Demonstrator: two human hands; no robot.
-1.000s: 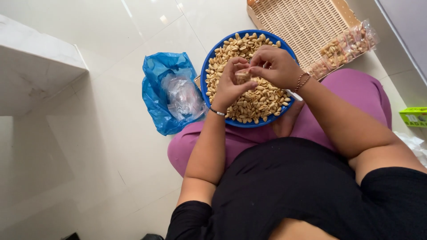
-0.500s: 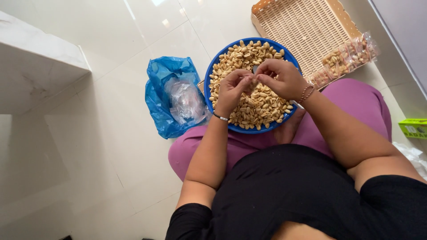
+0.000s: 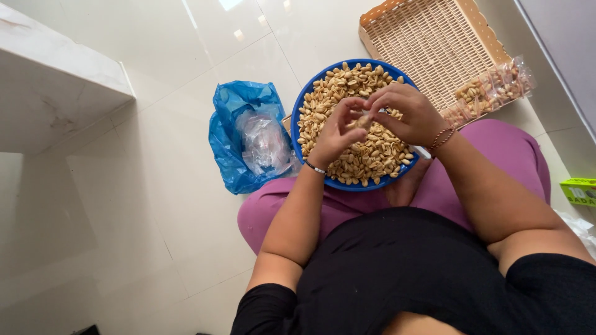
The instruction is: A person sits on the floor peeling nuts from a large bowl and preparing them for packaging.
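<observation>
A blue bowl (image 3: 302,113) full of peanuts in their shells (image 3: 366,155) rests on my lap, over the pink trousers. Both hands hover above it. My left hand (image 3: 335,133) and my right hand (image 3: 406,115) pinch one peanut (image 3: 364,120) between their fingertips, thumbs meeting at the shell. A thin dark band is on my left wrist, a reddish bracelet on my right.
A blue plastic bag (image 3: 233,136) with clear plastic inside lies on the white tiled floor left of the bowl. A woven tray (image 3: 428,43) sits behind, with a clear bag of peanuts (image 3: 490,93) at its right edge. A white ledge (image 3: 56,87) is far left, a green box (image 3: 578,191) far right.
Both hands stay together over the bowl, working the same peanut; fingers have shifted slightly. The view has drifted a little, so bowl and bag appear lower in the frame.
</observation>
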